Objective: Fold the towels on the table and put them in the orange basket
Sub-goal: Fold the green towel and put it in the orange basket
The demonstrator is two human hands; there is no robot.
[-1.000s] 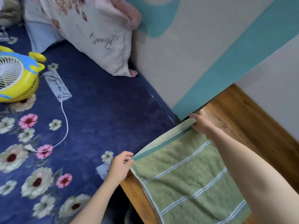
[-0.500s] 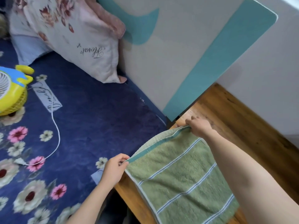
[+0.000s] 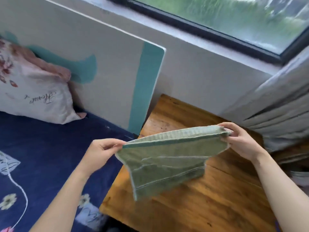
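Head view, green towel (image 3: 167, 164) hung between left hand (image 3: 100, 153) and right hand (image 3: 240, 141), grips pinching top corners

far: dark-framed window (image 3: 234, 17), daylight | left: navy floral bed (image 3: 41, 148), pillow (image 3: 33, 94), white-teal headboard (image 3: 108, 64) | right: grey curtain (image 3: 280, 111) | near: wooden table (image 3: 200, 206)

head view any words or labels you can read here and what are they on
On the pillow: one upside-down cursive word, possibly "Flower"; I cannot be sure.
On the bed sheet: white patches with cursive script, too blurred to read.
On the green towel: no text visible.
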